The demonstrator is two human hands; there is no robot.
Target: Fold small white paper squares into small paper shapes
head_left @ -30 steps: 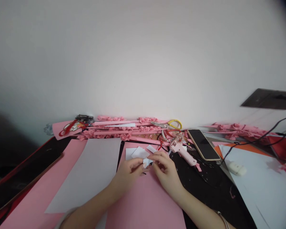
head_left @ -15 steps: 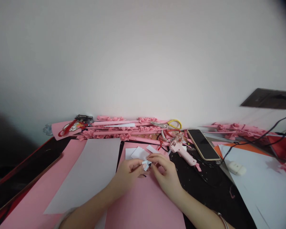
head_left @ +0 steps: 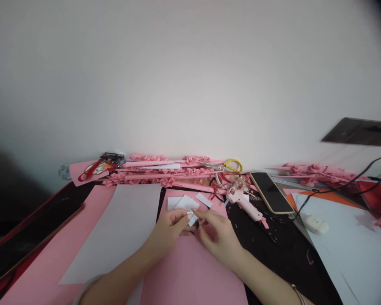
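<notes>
Between my two hands is a small folded piece of white paper. My left hand pinches its left side between thumb and forefinger. At its right edge the fingertips of my right hand close on the paper, the other fingers curled. Both hands are above a pink sheet. Just beyond the fingers, several small white paper pieces lie on that sheet. The exact folds are too small to make out.
A pink glue gun, a phone and yellow-handled scissors lie behind and right. Pink paper flowers line the wall. A large white sheet is at left, a white earphone case at right.
The folded white paper has turned and shifted slightly left between my fingers. My right hand's fingers have moved a little, lower at the paper's right side. Everything else stays put.
</notes>
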